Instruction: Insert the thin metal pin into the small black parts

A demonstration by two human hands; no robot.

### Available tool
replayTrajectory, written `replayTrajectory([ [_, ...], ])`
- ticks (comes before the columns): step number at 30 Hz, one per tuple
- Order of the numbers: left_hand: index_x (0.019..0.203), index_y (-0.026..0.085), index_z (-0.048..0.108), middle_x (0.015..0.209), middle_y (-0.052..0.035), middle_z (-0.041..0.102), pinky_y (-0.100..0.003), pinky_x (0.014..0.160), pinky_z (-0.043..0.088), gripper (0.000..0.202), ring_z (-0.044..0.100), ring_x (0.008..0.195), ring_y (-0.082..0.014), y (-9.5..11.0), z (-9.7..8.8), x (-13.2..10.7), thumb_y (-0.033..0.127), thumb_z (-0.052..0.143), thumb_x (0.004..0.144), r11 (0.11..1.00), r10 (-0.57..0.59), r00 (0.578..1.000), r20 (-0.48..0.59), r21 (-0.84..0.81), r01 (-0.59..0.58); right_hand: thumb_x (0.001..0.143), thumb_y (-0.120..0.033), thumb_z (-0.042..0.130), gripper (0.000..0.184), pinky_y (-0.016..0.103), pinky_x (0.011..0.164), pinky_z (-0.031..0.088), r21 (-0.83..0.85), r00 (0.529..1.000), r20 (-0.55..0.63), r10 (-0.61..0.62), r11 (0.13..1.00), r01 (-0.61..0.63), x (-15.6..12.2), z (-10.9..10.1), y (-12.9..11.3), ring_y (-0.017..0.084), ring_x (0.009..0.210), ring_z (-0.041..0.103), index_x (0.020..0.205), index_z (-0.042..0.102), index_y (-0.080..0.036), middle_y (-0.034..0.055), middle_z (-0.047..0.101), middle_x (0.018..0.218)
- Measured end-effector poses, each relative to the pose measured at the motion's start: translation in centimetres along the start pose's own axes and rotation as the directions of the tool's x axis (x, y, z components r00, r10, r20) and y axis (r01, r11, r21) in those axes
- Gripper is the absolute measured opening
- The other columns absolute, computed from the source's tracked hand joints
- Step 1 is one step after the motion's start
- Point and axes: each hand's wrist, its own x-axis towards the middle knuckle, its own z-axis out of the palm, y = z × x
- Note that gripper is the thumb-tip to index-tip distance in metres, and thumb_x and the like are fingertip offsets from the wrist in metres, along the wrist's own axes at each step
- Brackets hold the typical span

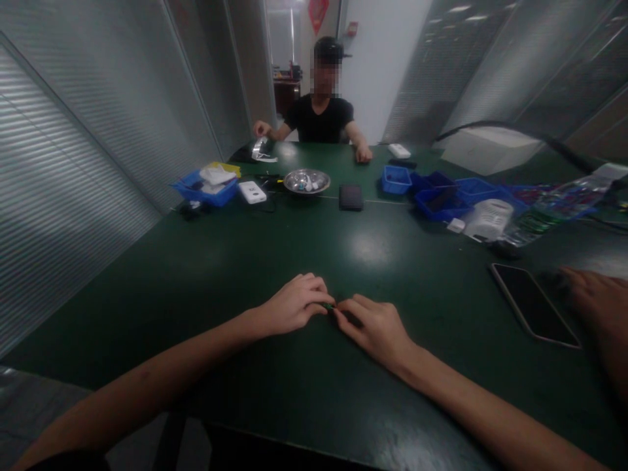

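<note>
Between the thumb and fingers of my left hand (298, 305) is a small green piece (328, 305), perhaps a little circuit board; most of it is covered by the fingertips. My right hand (375, 327) comes in from the right with thumb and forefinger pinched together at the green piece's right end. Whether this pinch grips the piece itself or something tiny at its edge cannot be made out. Both hands rest low over the dark green table (220, 275), fingertips nearly touching.
A phone (534, 304) lies at right, beside another person's blurred hand (596, 294). Farther off are a metal dish (307, 191), a black square item (351, 197), blue bins (396, 180), a plastic bottle (549, 212) and a white power bank (252, 192). Opposite sits a person (320, 121).
</note>
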Motion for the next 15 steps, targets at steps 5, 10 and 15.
replayTrajectory([
  [5,0.127,0.025,0.07,0.111,-0.0087,0.059,-0.036,0.088,0.039,0.031,0.051,0.102,-0.0236,0.1,-0.3,-0.2,0.022,0.049,0.104,0.999,0.014,0.999,0.034,0.037,-0.015,0.106,-0.031,0.051,0.026,0.024,0.059,0.042,0.039,0.999,-0.039,-0.007,0.999,0.008,-0.3,0.4,0.2,0.013,0.063,0.061,0.1,0.073,-0.019,0.0025,0.068,0.079],
  [10,0.143,0.03,0.059,0.114,-0.0086,0.06,-0.038,0.091,0.039,0.041,0.051,0.104,-0.0246,0.2,-0.4,-0.4,0.023,0.048,0.105,1.0,-0.009,0.999,0.039,0.007,0.009,0.105,-0.031,0.051,0.024,0.025,0.063,0.048,0.091,0.998,-0.013,0.055,0.994,-0.054,-0.2,-0.1,0.0,0.015,0.068,0.065,0.101,0.072,-0.019,0.0052,0.071,0.085],
  [15,0.166,0.029,0.017,0.114,-0.0067,0.062,-0.04,0.098,0.039,0.076,0.053,0.105,-0.0235,0.0,0.1,-0.5,0.028,0.058,0.102,0.988,-0.096,0.995,-0.001,-0.125,0.096,0.101,-0.031,0.056,0.021,0.027,0.063,0.049,0.236,0.971,-0.077,0.224,0.951,-0.201,0.5,-1.0,0.0,0.017,0.068,0.067,0.09,0.072,-0.02,0.0034,0.073,0.081],
])
